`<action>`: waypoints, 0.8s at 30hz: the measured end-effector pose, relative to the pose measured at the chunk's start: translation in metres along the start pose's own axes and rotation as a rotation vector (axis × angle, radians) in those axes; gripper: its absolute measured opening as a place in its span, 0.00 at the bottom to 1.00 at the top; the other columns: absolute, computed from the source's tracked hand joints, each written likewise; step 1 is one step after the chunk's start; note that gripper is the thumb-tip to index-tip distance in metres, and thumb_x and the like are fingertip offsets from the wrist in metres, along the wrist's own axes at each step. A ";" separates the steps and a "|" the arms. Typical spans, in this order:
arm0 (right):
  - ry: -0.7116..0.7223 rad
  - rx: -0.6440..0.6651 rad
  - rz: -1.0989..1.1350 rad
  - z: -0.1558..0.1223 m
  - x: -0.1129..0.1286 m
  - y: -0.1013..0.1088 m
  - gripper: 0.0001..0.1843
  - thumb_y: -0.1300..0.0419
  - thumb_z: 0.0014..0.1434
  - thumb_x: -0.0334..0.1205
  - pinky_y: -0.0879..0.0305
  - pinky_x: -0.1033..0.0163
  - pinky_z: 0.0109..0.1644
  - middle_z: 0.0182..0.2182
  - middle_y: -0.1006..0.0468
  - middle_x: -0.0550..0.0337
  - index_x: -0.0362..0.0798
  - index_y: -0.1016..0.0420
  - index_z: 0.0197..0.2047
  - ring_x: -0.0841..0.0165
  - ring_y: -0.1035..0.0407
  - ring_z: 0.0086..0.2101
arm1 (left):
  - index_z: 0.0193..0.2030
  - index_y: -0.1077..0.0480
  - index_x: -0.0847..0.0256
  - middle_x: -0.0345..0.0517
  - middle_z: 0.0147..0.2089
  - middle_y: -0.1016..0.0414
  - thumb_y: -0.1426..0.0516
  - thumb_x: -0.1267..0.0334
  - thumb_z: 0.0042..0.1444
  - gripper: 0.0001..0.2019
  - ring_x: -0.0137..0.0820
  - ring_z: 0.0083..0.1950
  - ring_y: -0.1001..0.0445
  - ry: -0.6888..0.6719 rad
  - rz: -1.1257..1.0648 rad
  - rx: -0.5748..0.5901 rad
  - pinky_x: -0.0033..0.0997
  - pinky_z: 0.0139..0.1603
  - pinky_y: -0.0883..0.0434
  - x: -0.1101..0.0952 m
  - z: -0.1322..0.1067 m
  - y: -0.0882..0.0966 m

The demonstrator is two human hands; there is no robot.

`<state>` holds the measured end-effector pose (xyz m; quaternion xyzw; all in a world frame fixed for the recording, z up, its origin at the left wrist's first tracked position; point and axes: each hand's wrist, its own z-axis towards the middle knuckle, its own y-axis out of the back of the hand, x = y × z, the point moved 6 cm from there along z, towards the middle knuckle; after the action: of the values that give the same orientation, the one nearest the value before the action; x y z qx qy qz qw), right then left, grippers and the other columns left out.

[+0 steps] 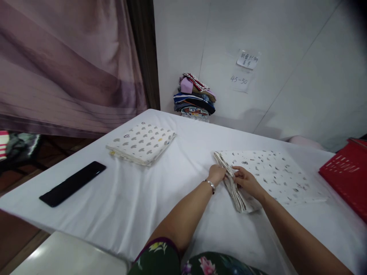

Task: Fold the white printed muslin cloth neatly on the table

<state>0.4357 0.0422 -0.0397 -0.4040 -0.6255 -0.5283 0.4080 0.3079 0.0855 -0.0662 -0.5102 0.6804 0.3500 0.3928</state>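
Observation:
A white cloth [275, 172] with small scattered prints lies on the right half of the table, its near-left edge gathered in several stacked layers. My left hand [217, 174], with a silver bracelet at the wrist, is closed on that layered edge, its fingertips partly hidden by the folds. Just to the right, my right hand [247, 182] has its fingers curled and pinching at the same layers. Farther left rests a neatly folded white cloth [142, 143] with grey prints, apart from both hands.
A white sheet covers the table [183, 152]. Toward its left corner lies a black flat object [73, 184]. At the right edge is a red plastic basket [345, 172]. A pile of folded fabrics [195, 97] stands by the wall, and a pinkish curtain [71, 65] hangs at the left.

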 end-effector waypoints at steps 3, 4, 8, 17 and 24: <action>0.006 0.017 0.029 0.000 0.000 -0.002 0.28 0.41 0.45 0.43 0.45 0.68 0.23 0.23 0.35 0.68 0.47 0.40 0.50 0.75 0.42 0.20 | 0.23 0.33 0.65 0.40 0.15 0.37 0.47 0.68 0.48 0.06 0.27 0.18 0.35 0.012 -0.020 -0.009 0.24 0.20 0.42 0.003 -0.001 0.003; 0.004 0.017 0.036 0.000 0.000 -0.003 0.27 0.41 0.45 0.43 0.45 0.68 0.23 0.23 0.35 0.68 0.47 0.39 0.49 0.75 0.42 0.20 | 0.23 0.33 0.64 0.39 0.15 0.38 0.47 0.69 0.48 0.05 0.26 0.18 0.36 0.019 -0.030 -0.010 0.24 0.20 0.43 0.003 -0.002 0.004; -0.014 0.013 0.057 0.002 -0.003 -0.003 0.26 0.40 0.44 0.41 0.44 0.68 0.23 0.24 0.34 0.67 0.46 0.37 0.48 0.74 0.40 0.22 | 0.24 0.36 0.64 0.36 0.14 0.40 0.47 0.70 0.47 0.04 0.24 0.16 0.39 0.027 -0.058 0.006 0.24 0.18 0.47 -0.001 -0.001 0.003; -0.007 0.036 -0.200 0.008 -0.005 -0.006 0.21 0.43 0.48 0.42 0.42 0.68 0.24 0.24 0.32 0.66 0.47 0.32 0.47 0.74 0.39 0.22 | 0.25 0.34 0.63 0.34 0.15 0.40 0.44 0.70 0.42 0.02 0.23 0.18 0.39 -0.068 0.000 0.056 0.22 0.19 0.45 0.001 0.002 0.000; 0.116 -0.098 -0.519 0.005 0.013 -0.006 0.16 0.47 0.52 0.43 0.43 0.66 0.28 0.23 0.31 0.64 0.48 0.30 0.43 0.70 0.37 0.25 | 0.23 0.35 0.63 0.36 0.19 0.37 0.44 0.69 0.41 0.02 0.25 0.23 0.36 -0.107 0.025 -0.012 0.23 0.22 0.43 0.003 0.003 0.006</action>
<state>0.4254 0.0475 -0.0302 -0.2184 -0.6574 -0.6672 0.2739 0.3025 0.0885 -0.0701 -0.4847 0.6627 0.3854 0.4211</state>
